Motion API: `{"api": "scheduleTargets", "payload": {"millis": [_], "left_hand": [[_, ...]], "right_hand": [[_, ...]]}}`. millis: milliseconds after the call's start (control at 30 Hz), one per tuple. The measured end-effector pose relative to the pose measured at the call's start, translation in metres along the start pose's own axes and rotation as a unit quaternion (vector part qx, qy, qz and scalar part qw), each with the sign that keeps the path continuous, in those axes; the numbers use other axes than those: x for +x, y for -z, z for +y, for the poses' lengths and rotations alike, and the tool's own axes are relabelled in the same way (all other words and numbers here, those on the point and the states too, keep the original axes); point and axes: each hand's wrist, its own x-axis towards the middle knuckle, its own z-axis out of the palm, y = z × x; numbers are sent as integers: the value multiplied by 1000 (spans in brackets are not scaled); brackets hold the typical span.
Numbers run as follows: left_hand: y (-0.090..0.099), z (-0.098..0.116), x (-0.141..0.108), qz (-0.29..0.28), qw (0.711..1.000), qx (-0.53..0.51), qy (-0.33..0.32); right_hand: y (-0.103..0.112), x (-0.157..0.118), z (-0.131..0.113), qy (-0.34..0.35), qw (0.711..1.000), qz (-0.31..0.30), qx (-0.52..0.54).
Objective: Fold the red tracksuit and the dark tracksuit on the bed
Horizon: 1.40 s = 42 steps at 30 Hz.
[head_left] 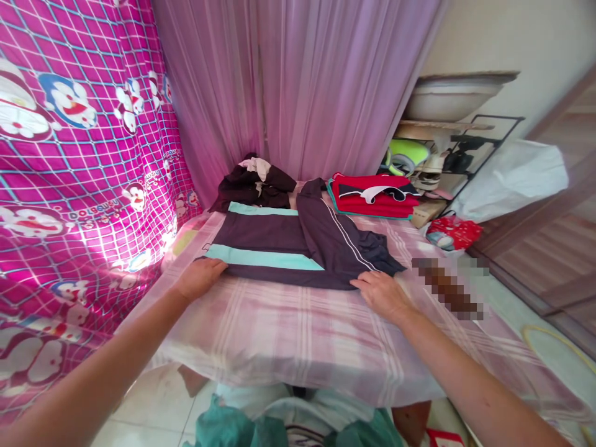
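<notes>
- One dark garment [261,233] lay on checked cloth [288,335].
- Left hand [201,279] and right hand [382,294] touched its near edge; whether fingers pinched, unclear.
- It seemed light, soft, best held by corners.

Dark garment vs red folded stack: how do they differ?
Colour: the dark garment has pale teal bands; the red folded stack is mostly red with a black-and-white piece on top.
Pose: the garment is spread out, rumpled at its right end; the stack is compact and layered.
Contact: left hand and right hand are at the garment's near edge; neither touches the stack.
Shared: both rest on the checked cloth.
</notes>
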Motion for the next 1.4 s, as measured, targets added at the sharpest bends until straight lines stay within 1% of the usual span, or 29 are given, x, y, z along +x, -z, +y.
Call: {"api": "scheduleTargets", "payload": {"millis": [67, 133, 200, 267, 333, 367, 400, 467, 533, 567, 633, 733, 833, 1000, 1133, 1400], "left_hand": [[-2, 3, -3, 7, 1000, -13, 3], [-1, 1, -4, 13, 999, -29, 11], [4, -3, -2, -1, 999, -45, 19], [12, -6, 5, -36, 997, -55, 30], [20, -1, 15, -62, 996, -47, 44], [22, 4, 21, -59, 996, -40, 50], [23, 12, 27, -44, 997, -35, 53], [19, 29, 39, 13, 998, -36, 53], [8, 46, 48, 62, 996, -39, 60], [0, 52, 52, 71, 994, -39, 72], [-15, 58, 56, 61, 991, -47, 105], [-31, 56, 58, 46, 988, -67, 131], [-37, 51, 58, 61, 988, -60, 132], [-39, 50, 55, 111, 985, -38, 125], [-40, 49, 54, 142, 983, -35, 107], [-41, 45, 56, 136, 984, -52, 105]], "right_hand": [[-1, -4, -2, -2, 1000, -12, 25], [4, -4, -3, -9, 999, -20, 50], [12, 1, -4, -24, 997, -19, 64], [20, 11, -2, -55, 996, 4, 66], [21, 25, -2, -92, 993, 39, 64], [19, 31, -2, -107, 991, 52, 64], [14, 37, -3, -117, 989, 58, 64], [0, 46, -8, -135, 988, 46, 59], [-16, 50, -15, -161, 986, 3, 47], [-22, 50, -18, -175, 983, -21, 44], [-30, 49, -23, -198, 978, -50, 44], [-31, 47, -26, -205, 976, -50, 58], [-27, 46, -26, -214, 973, -35, 73], [-29, 45, -25, -219, 972, 19, 86], [-31, 44, -24, -209, 973, 43, 86], [-23, 46, -28, -227, 969, 38, 92]]}}
